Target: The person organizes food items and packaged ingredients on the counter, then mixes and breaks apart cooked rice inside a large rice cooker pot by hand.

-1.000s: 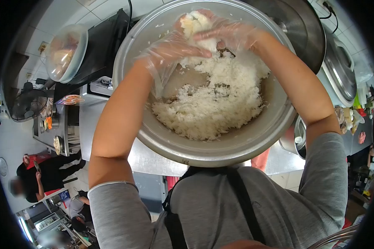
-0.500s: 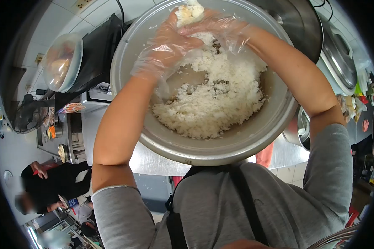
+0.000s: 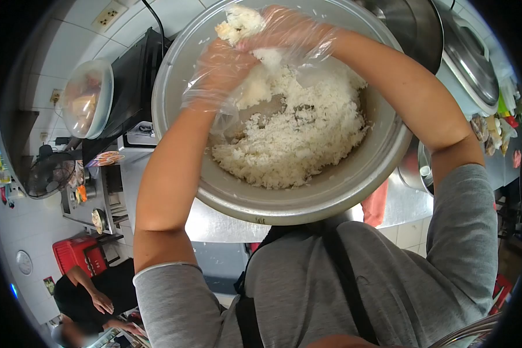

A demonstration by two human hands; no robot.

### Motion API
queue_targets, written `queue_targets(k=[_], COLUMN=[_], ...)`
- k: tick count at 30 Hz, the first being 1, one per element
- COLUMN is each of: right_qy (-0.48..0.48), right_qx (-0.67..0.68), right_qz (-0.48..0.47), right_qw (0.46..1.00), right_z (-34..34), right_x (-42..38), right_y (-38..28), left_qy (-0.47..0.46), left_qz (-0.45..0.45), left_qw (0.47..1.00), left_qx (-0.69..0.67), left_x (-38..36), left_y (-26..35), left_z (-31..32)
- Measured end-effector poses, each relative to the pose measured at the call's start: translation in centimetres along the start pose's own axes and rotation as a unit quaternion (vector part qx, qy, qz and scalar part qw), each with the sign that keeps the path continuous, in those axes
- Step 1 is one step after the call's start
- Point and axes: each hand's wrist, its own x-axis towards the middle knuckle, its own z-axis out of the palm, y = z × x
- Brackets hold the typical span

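Observation:
Both hands wear clear plastic gloves and meet over the far side of a big metal pot (image 3: pixel 238 209). Between them is a clump of cooked white rice (image 3: pixel 242 24), which sticks out beyond the fingers. My left hand (image 3: pixel 223 68) curls around the clump from below, fingers closed. My right hand (image 3: pixel 289 29) presses on it from the right, also closed, its fingertips partly hidden. Loose white rice (image 3: pixel 296 142) lies heaped in the pot beneath, with bare patches of the bottom showing.
A clear plastic bowl with food (image 3: pixel 88 98) stands at the left beside a black appliance (image 3: pixel 130 81). A large round lid (image 3: pixel 414 29) is behind the pot at right. A red cloth (image 3: pixel 376 206) hangs near the counter edge. Another person (image 3: pixel 98 298) is at lower left.
My hands and the rice clump have shifted slightly left, and the clump shows more beyond my fingers. The view has turned a little. The other person appears lower, with a red chair-like object now visible.

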Motion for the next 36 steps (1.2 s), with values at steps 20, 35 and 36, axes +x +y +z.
queue_targets(k=[20, 35, 36], right_qy=[-0.085, -0.049, -0.035], right_qx=[-0.233, 0.093, 0.126], right_qz=[0.077, 0.026, 0.008], right_qw=[0.966, 0.994, 0.991], right_z=[4.1, 1.6, 1.5], right_x=[2.9, 4.9, 5.2], right_y=[8.0, 9.7, 10.1], left_qy=[-0.499, -0.014, 0.004], left_qz=[-0.126, -0.173, -0.169], left_qw=[0.85, 0.829, 0.816], left_qx=[-0.108, -0.531, -0.553], left_x=[-0.7, 0.4, 0.5], left_y=[0.8, 3.8, 3.8], left_z=[-3.6, -1.7, -2.4])
